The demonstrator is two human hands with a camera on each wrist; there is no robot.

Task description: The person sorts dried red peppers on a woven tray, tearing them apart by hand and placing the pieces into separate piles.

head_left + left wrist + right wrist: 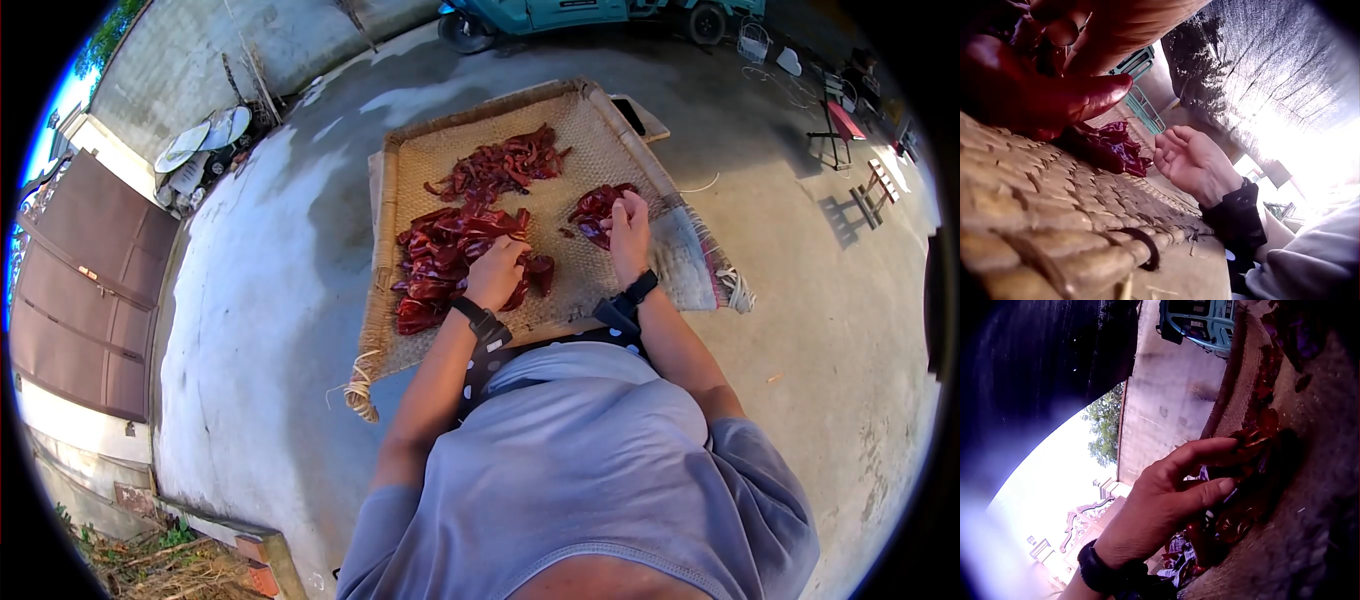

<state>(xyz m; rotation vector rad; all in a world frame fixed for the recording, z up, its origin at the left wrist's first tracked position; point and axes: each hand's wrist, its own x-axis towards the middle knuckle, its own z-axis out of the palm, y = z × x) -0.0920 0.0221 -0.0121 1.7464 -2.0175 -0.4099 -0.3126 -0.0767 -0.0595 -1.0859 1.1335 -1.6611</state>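
Since the grip of my left hand (497, 272) pinches one dried chilli (1041, 94) at the big heap (440, 255) on the woven tray (600, 140), and I cannot tell what my right hand (628, 228) holds at the small heap (592, 208), I judge gentle single lifts best.

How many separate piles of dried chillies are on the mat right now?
3 piles: a far pile on the mat, a large pile at the left hand, a small pile at the right hand. Hands may hide more.
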